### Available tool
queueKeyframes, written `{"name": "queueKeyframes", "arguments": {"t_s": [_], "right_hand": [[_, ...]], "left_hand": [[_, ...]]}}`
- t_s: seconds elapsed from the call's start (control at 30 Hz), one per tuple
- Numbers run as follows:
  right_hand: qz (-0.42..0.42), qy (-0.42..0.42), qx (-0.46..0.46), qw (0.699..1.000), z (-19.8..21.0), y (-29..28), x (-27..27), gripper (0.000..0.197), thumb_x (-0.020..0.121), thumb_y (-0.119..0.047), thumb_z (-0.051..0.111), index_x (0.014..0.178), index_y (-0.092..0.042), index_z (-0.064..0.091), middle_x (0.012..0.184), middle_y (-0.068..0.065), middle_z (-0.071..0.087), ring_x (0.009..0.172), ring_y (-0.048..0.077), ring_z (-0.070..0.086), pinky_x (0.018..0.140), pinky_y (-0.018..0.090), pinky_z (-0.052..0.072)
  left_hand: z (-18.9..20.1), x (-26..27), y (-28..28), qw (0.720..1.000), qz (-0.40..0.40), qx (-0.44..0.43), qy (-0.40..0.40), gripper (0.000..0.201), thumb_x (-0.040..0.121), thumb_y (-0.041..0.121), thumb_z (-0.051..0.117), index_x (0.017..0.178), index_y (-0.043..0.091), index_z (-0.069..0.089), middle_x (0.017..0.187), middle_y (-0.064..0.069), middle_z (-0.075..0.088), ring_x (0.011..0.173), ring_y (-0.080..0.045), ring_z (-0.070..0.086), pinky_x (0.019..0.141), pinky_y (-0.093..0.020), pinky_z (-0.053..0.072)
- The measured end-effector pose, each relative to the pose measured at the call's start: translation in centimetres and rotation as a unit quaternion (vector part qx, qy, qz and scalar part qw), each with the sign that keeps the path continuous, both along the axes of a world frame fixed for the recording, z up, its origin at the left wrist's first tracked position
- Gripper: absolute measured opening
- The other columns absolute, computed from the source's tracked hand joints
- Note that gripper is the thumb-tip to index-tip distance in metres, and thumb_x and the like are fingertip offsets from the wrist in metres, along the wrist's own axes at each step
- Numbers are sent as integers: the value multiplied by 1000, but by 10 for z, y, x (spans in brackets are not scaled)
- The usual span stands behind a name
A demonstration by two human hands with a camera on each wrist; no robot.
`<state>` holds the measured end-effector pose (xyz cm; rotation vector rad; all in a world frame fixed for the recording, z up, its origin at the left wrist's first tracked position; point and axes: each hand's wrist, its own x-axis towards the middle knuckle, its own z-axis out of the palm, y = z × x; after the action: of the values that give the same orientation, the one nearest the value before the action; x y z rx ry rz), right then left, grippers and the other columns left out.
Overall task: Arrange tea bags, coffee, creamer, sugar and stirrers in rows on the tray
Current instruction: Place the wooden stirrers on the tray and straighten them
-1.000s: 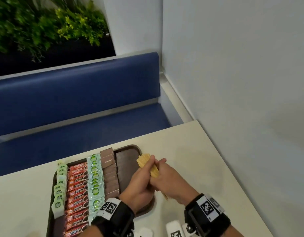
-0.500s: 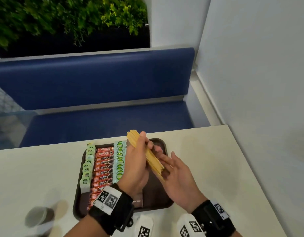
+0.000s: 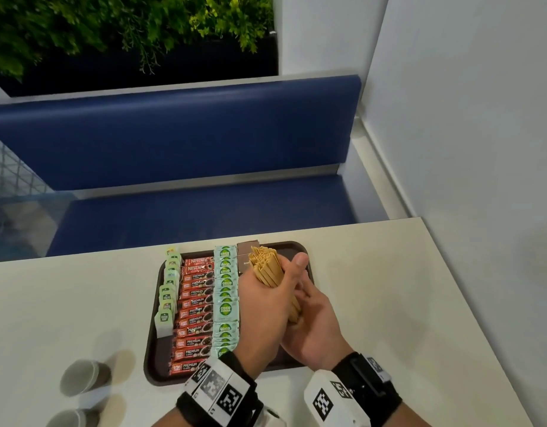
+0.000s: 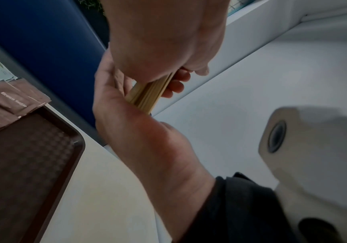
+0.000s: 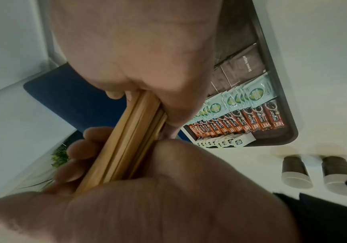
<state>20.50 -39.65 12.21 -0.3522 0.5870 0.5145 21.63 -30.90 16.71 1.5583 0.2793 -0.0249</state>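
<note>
The sticks (image 3: 267, 268) are gripped by the left hand (image 3: 263, 306) and cupped at the bottom by the right hand (image 3: 315, 322), above the tray (image 3: 155, 343). Next, they probably should be laid beside the sugar (image 3: 247, 248).

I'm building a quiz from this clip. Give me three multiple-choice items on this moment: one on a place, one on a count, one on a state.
1. Where is the bundle of stirrers?
A. flat on the tray
B. held above the tray
C. in a cup

2. How many cups stand on the table?
A. two
B. four
C. none

3. What is the left hand doing?
A. lying flat
B. gripping the stirrers
C. holding a packet

Answers: 1 B, both hands hold it up; 2 A, two show at the tray's left; 3 B, its fingers wrap the bundle.
</note>
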Motion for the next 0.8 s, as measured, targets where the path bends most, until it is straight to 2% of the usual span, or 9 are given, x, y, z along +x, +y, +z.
{"name": "queueKeyframes", "arguments": {"t_s": [0.1, 0.23, 0.3, 0.4, 0.5, 0.57, 0.63, 0.7, 0.8], "right_hand": [[1, -17, 8, 1000, -1, 4, -4, 60, 108, -56, 48, 143, -12, 67, 149, 21, 62, 137, 39, 62, 120, 51, 42], [-13, -28, -7, 1000, 8, 6, -8, 56, 102, -51, 56, 134, -9, 74, 148, 21, 63, 138, 38, 61, 120, 50, 42], [-15, -29, 1, 999, 12, 7, -11, 54, 98, -49, 59, 129, -9, 77, 145, 22, 65, 134, 37, 64, 117, 49, 47], [-24, -40, 33, 998, 17, 8, -16, 52, 97, -45, 58, 118, -3, 81, 127, 23, 74, 111, 38, 76, 87, 46, 64], [-38, -27, 62, 997, 16, 7, -19, 54, 99, -42, 56, 121, 2, 79, 125, 27, 74, 99, 42, 79, 69, 48, 66], [-25, 1, 41, 999, 5, 8, -21, 52, 103, -40, 54, 131, -1, 74, 131, 27, 71, 103, 41, 78, 71, 47, 66], [6, 17, -24, 1000, -10, 6, -22, 50, 106, -38, 51, 139, -5, 70, 136, 25, 69, 116, 38, 75, 84, 46, 65], [24, -13, -159, 987, -22, -5, -22, 50, 109, -42, 47, 139, -8, 69, 134, 21, 72, 123, 33, 71, 98, 45, 59], [7, -115, -317, 941, -22, -33, -9, 54, 103, -50, 47, 133, -13, 72, 125, 13, 76, 113, 28, 71, 98, 43, 55]], "left_hand": [[-7, -4, 0, 999, 2, 43, -10, 75, 64, 93, 76, 83, 20, 70, 75, -4, 74, 77, -24, 78, 80, -53, 67], [-18, -7, -1, 998, 0, 62, -17, 74, 72, 88, 77, 85, 16, 68, 75, -6, 72, 76, -29, 75, 80, -58, 64], [-17, -9, -4, 997, 0, 66, -25, 67, 75, 84, 78, 81, 19, 66, 74, -6, 69, 74, -27, 73, 79, -53, 65], [-14, -12, -11, 998, -2, 59, -38, 45, 76, 72, 77, 72, 29, 66, 76, -11, 65, 74, -23, 67, 72, -30, 59], [-19, -13, -15, 994, -17, 109, -14, 45, 76, 83, 68, 72, 39, 62, 82, -8, 61, 89, -29, 65, 80, -34, 58], [-26, -11, -15, 990, -30, 140, 15, 52, 83, 82, 67, 71, 33, 60, 70, 3, 57, 86, -29, 65, 77, -40, 59], [-31, -6, -13, 986, -47, 149, 57, 51, 94, 65, 69, 69, 22, 57, 59, 7, 52, 68, -22, 62, 65, -29, 55], [-36, -2, -11, 987, -71, 82, 116, 43, 100, 46, 71, 73, 17, 57, 59, 2, 51, 58, -19, 55, 55, -27, 48], [-42, -1, -2, 961, -172, -23, 214, 25, 105, 27, 68, 88, 10, 63, 60, 1, 49, 50, -16, 47, 48, -27, 41]]}}
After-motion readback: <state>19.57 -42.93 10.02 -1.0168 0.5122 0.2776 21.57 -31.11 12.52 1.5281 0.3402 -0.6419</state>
